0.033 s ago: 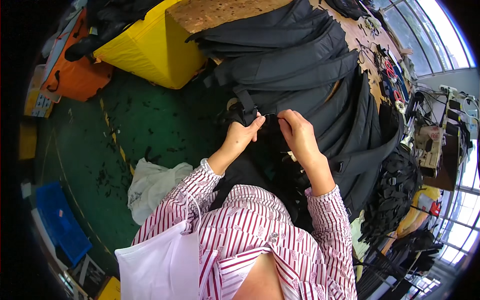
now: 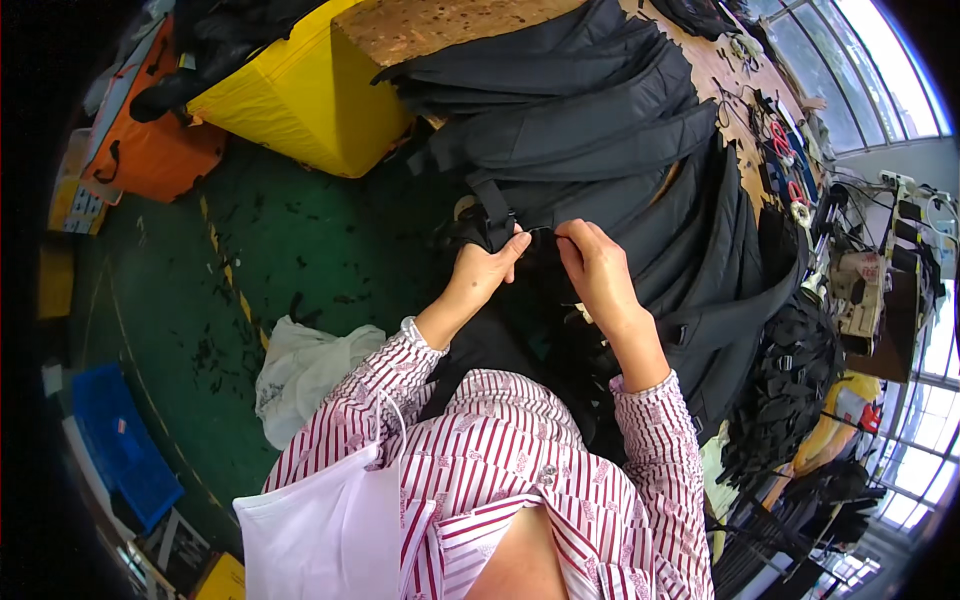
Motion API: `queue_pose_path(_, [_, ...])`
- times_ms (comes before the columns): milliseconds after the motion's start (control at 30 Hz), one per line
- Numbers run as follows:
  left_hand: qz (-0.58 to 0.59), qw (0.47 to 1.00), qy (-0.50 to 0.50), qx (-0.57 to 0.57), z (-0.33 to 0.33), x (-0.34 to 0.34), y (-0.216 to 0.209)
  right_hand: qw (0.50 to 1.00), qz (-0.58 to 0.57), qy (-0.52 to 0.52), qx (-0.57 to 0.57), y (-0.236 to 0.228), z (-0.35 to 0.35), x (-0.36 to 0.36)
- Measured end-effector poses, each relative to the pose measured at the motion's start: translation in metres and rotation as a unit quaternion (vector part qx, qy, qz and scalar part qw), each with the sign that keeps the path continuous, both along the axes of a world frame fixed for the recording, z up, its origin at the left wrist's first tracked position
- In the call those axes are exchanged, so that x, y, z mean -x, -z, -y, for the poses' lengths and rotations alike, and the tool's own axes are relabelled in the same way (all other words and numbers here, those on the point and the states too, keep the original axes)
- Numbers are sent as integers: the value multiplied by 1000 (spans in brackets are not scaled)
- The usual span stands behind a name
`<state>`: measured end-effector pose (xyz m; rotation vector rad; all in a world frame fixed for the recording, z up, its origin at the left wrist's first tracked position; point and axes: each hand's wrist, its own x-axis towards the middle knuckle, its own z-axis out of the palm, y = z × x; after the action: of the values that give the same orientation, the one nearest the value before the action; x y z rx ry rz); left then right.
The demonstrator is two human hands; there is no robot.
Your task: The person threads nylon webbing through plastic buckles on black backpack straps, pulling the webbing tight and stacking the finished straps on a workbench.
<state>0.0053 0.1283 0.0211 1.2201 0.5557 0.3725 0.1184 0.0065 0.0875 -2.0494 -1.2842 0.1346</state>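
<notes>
My left hand (image 2: 482, 268) is closed on a black webbing strap (image 2: 489, 197), thumb pressed along its top. A small dark fitting, perhaps a buckle, sits by the left thumb, but its shape is too small to make out. Just to the right, my right hand (image 2: 596, 262) pinches a short black piece (image 2: 542, 238) that spans the small gap between the hands. Whether it is the same strap, I cannot tell. Beyond both hands lies a thick row of black padded shoulder straps (image 2: 600, 140), overlapping one another.
A wooden table (image 2: 440, 30) stands under the straps. At the far left are a yellow bin (image 2: 310, 95) and an orange bin (image 2: 165, 150). A white cloth bag (image 2: 310, 370) lies on the green floor, near a blue crate (image 2: 125, 440). Black buckled straps (image 2: 785, 375) pile up at right.
The white face mask hanging at the lower left has shifted slightly to the right. Both hands stay where they were.
</notes>
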Motion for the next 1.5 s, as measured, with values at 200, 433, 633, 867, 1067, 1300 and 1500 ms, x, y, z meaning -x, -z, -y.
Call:
queue_pose_path(200, [18,999,4,-33,1,3,-4,999,-34,25,33,3,-8,5])
queue_pose_path(433, [34,999,-8,-34,5,3,-2,994,-91,44,38,14,-13,3])
queue_pose_path(633, [34,991,-35,123,-6,3,-10,995,-95,23,4,14,-11,4])
queue_pose_path(867, [16,989,99,106,-17,2,-2,993,-104,-44,28,7,-5,4])
queue_pose_path(1067, [-34,989,129,57,-22,0,16,990,-100,-88,47,5,-2,7])
queue_pose_path(1300, [-11,998,34,50,-11,-4,-9,978,167,-85,94,6,-2,2])
queue_pose_path(1500, [12,1000,12,6,-33,17,6,973,199,-63,103,-1,9,-5])
